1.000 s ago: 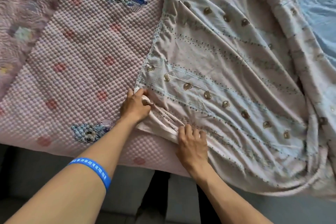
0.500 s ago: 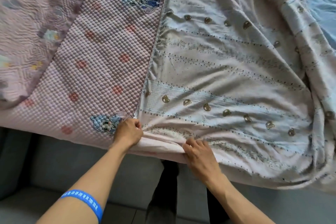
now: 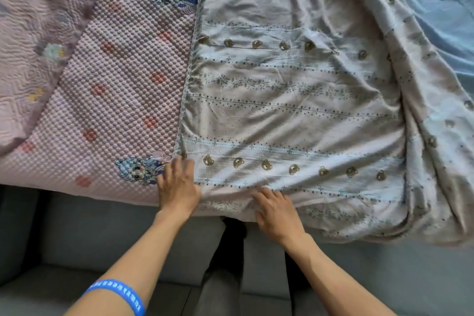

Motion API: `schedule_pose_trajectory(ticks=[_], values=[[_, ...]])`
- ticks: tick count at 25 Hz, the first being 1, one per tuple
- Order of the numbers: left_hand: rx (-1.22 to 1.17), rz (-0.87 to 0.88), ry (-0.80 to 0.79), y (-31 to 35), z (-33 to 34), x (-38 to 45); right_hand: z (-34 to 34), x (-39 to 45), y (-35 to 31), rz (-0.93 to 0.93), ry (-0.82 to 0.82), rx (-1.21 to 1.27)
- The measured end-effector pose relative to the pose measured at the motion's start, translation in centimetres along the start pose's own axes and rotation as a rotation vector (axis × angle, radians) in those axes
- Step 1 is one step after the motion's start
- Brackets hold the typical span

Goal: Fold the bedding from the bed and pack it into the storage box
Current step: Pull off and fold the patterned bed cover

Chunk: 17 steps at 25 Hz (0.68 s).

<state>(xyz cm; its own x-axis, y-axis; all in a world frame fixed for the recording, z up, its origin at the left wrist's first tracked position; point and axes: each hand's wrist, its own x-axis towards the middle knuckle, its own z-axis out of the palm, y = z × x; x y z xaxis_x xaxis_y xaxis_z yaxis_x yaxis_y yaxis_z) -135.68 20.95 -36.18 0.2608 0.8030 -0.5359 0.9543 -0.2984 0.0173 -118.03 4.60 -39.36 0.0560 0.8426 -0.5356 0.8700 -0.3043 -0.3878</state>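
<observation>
Both hands, left [image 3: 178, 187] and right [image 3: 278, 213], now lie open and flat on the sheet [image 3: 295, 110], corner released. Sheet spread on bed's near edge over pink quilt [image 3: 115, 84]. Smoothing; next fold likely. No box visible.

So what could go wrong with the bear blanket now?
The bear blanket hangs over the bed's near edge by the right hand, so it might slide off. Its far right side is bunched in thick folds, so the fold could come out crooked. The left hand presses the corner flat beside the pink quilt; grabbing again might catch both.
</observation>
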Motion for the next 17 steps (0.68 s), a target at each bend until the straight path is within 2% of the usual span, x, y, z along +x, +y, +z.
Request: schedule_pose_trajectory(ticks=[4, 7, 12, 17], values=[[-0.080, 0.230, -0.109, 9.4, 0.0, 0.7, -2.9, -0.6, 3.9, 0.090, 0.128, 0.078], [-0.078, 0.383, -0.218, 19.0, -0.1, 0.4, -6.2, -2.5, 9.7, 0.266, 0.298, 0.181], [-0.116, 0.565, -0.123, 33.2, -0.1, 1.7, -13.1, -4.9, 24.1, 0.448, 0.525, 0.230], [-0.173, 0.637, -0.135, 48.6, 1.2, 1.9, -16.8, -8.6, 38.6, 0.663, 0.605, 0.242]])
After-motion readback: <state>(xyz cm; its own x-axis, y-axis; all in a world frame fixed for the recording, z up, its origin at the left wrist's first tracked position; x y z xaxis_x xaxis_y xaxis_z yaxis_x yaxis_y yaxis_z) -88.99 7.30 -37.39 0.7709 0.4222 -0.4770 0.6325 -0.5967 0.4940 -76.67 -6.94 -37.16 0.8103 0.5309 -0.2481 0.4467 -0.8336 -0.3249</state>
